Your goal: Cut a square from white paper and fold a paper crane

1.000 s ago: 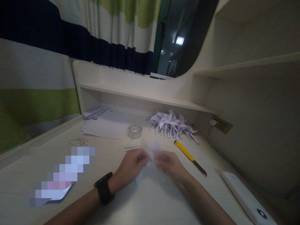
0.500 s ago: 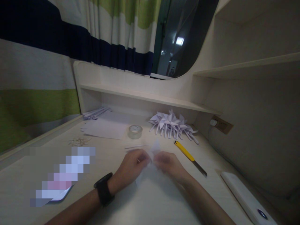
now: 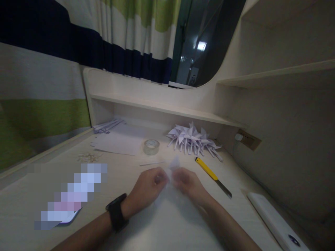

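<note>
**Both hands pinched on one small white paper at bench centre**

Starting at your far left, a blurred-out flat item [image 3: 68, 195] lies near the bench [image 3: 31, 205] edge, and beyond it a scatter of small pale bits [image 3: 89, 157] sits in front of a stack of white sheets [image 3: 119, 143]. A roll of clear tape [image 3: 151, 146] stands just right of that stack.

Your left hand [image 3: 146, 190], with the black watch [image 3: 117, 212] on its wrist, is curled with thumb and fingers closed on the left side of the white paper piece [image 3: 173, 164]. Your right hand [image 3: 188, 184] grips the same piece from the other side, fingers likewise drawn narrow. The two hands almost touch, knuckle to knuckle, so neither is nearer: the paper sits right between them and pokes up and away from you past the fingertips. The hands are motion-blurred, so you cannot tell the exact fold or how the paper's long axis lies.

Further right and back, a heap of folded white paper pinwheels [image 3: 192, 138] rests under the shelf [image 3: 167, 108]. A yellow utility knife [image 3: 213, 177] lies just beside your right hand, its long axis running diagonally, blade end pointing toward you and to the right. A white flat device [image 3: 274, 220] lies at the far right edge.
</note>
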Motion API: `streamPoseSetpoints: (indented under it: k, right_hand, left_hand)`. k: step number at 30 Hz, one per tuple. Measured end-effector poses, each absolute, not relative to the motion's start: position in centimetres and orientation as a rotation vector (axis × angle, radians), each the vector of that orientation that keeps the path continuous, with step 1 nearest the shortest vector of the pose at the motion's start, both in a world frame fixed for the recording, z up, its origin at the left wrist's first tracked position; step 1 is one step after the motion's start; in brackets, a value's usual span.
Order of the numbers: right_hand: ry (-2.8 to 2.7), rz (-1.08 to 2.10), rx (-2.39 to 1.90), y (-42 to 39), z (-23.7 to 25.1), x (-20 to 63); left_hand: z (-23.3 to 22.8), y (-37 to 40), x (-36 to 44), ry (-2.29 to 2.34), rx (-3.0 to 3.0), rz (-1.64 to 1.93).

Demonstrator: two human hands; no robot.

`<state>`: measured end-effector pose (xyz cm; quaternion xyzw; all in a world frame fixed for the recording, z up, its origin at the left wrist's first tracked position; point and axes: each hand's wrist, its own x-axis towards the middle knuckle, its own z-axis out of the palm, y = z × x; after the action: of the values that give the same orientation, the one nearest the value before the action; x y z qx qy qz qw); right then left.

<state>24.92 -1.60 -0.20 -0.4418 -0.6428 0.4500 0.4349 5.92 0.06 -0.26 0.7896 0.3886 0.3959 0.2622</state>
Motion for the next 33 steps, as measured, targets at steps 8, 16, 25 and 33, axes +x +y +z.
streamPoseSetpoints:
  k: [8,16,25,33]
  right_hand:
    - [-1.661,1.022,-1.056,-1.7,0.3,24.9]
    - [-1.702,0.922,-1.109,-2.0,0.4,24.8]
    - [-1.614,0.945,-1.136,-1.8,0.3,24.6]
    - [-1.482,1.022,-1.19,-1.9,0.0,24.2]
  left_hand:
    - [-0.1,-0.8,6.0,1.098,2.354,1.009]
    - [0.0,-1.2,6.1,1.19,2.58,0.898]
    - [-0.6,-0.4,6.1,1.117,2.537,0.889]
    - [-0.9,0.0,5.9,1.062,2.509,0.921]
